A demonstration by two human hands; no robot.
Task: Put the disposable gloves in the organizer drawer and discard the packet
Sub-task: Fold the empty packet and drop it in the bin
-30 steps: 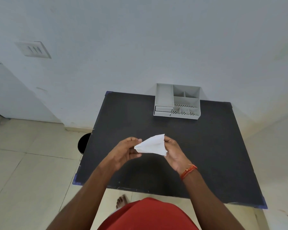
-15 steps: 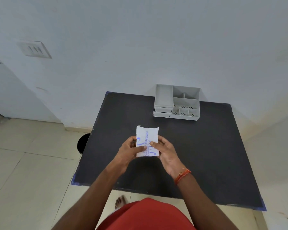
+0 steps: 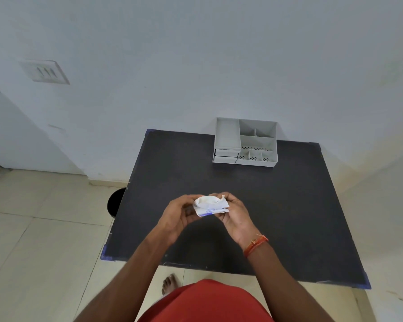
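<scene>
A black table (image 3: 289, 217) is set against the wall, its near half bare, while a black bin (image 3: 115, 202) is mostly hidden behind its left edge. The grey organizer (image 3: 246, 142) is placed at the far edge, its two small drawers pushed in. Above the table's near middle, a crumpled white packet (image 3: 210, 205) with illegible blue print is pinched between the left hand (image 3: 179, 216) and right hand (image 3: 234, 216), both curled closed; any gloves cannot be made out.

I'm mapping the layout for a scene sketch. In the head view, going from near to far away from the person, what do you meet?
Bare foot → thread wristband → packet held in both hands → organizer against the wall.
</scene>
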